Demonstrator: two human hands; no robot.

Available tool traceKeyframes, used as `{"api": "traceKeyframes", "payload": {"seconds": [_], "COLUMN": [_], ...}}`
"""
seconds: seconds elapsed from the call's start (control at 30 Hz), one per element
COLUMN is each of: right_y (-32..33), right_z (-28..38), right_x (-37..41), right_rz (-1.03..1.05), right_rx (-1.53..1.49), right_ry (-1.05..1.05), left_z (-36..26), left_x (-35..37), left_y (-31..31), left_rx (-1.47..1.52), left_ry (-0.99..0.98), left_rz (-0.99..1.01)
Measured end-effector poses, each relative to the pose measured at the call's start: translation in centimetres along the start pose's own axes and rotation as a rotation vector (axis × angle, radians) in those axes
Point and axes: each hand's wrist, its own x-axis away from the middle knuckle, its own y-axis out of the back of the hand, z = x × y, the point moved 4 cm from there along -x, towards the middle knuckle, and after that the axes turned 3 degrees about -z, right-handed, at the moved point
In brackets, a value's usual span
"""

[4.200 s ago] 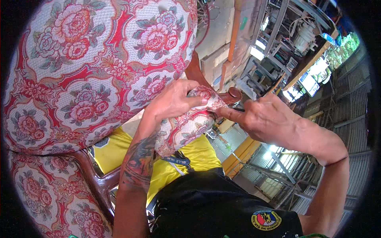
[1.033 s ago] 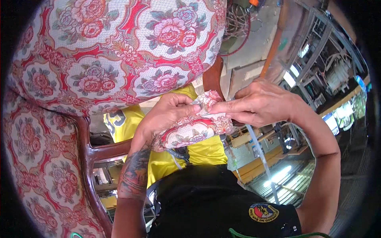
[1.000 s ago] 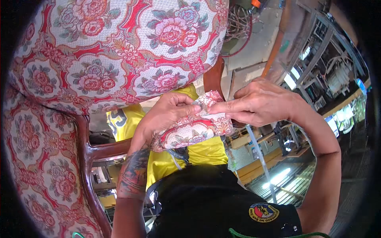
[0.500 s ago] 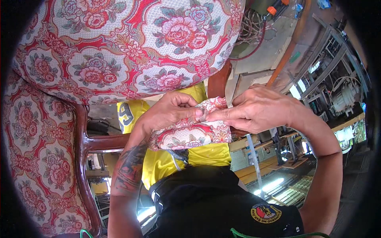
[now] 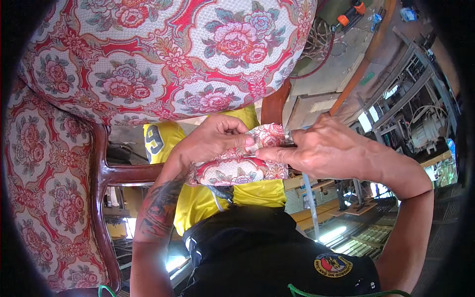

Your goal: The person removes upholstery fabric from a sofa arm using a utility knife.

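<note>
A piece of floral upholstery fabric (image 5: pixel 232 171) in red, white and green lies folded in front of my lap, over the line of the chair's wooden arm rail (image 5: pixel 133 174). My left hand (image 5: pixel 213 141) grips it from the left, thumb pressed on its upper fold. From the right, my right hand (image 5: pixel 321 148) has a finger laid on the same fold, close to the left thumb, with its other fingers curled at the fabric's right end. What lies beneath the fabric is hidden.
A large cushioned part (image 5: pixel 163 64) in matching fabric fills the top, and a padded wood-framed panel (image 5: pixel 54 198) stands at left. An orange-and-black tool (image 5: pixel 349 15), a coiled cord (image 5: pixel 316 42) and metal frames (image 5: pixel 415 74) are at right.
My right hand has turned, its wrist lower and its finger flatter along the fold. My left hand stays on the fabric. The view has shifted slightly.
</note>
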Motion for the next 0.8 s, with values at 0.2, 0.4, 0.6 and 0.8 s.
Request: {"api": "traceKeyframes", "payload": {"seconds": [0.2,0.4,0.6,0.8], "right_y": [0.4,-0.1,-0.5,0.2], "right_z": [-0.3,-0.8,-0.9,-0.6], "right_x": [-0.6,-0.4,0.5,0.8], "right_rz": [0.02,-0.066,-0.058,-0.02], "right_rx": [-0.009,-0.052,-0.046,-0.075], "right_ry": [0.061,0.094,0.081,0.027], "left_z": [-0.6,-0.4,-0.4,-0.5], "left_x": [0.4,0.5,0.7,0.8], "left_y": [0.0,0.1,0.1,0.0], "left_rx": [0.005,0.025,-0.028,-0.011], "left_ry": [0.02,0.041,0.045,0.068], "left_rz": [0.01,-0.006,-0.038,-0.068]}}
